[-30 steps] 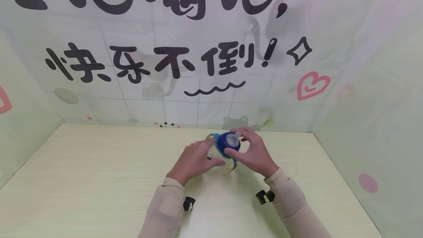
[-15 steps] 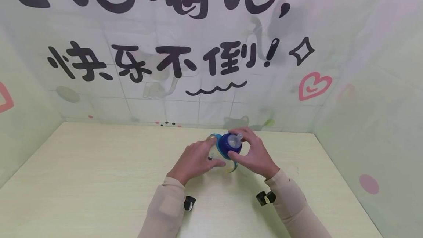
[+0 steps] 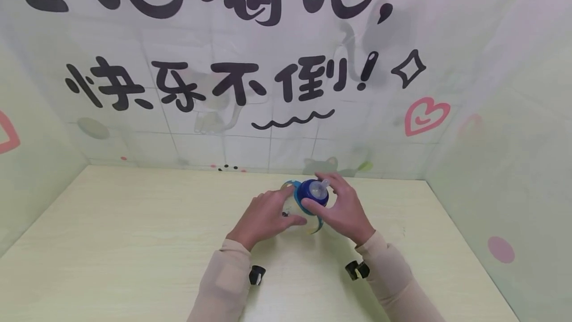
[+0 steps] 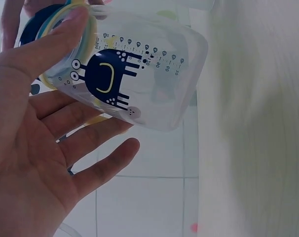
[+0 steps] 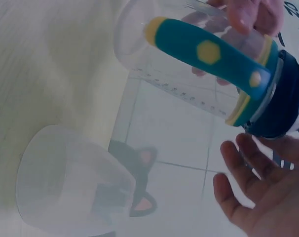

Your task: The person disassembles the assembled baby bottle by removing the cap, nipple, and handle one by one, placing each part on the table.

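Both hands hold a clear baby bottle [image 3: 292, 208] tilted above the table, its top leaning to the right. My left hand [image 3: 263, 216] grips the body just below the neck; in the left wrist view the thumb lies across the neck ring beside a printed dark blue creature [image 4: 102, 74]. My right hand [image 3: 346, 212] holds the dark blue collar [image 3: 308, 202] between thumb and fingers. A clear teat [image 3: 324, 184] sticks out of the collar. From the neck ring extends a teal handle [image 5: 204, 57] with yellow spots.
In the right wrist view, a translucent dome-shaped cover [image 5: 65, 177] stands on the pale wooden table [image 3: 134, 232], near the back wall. Printed sheets [image 3: 214, 138] hang behind and at both sides.
My right thumb has slid a little along the collar and back. The left hand keeps its grip, and the bottle stays almost in place.
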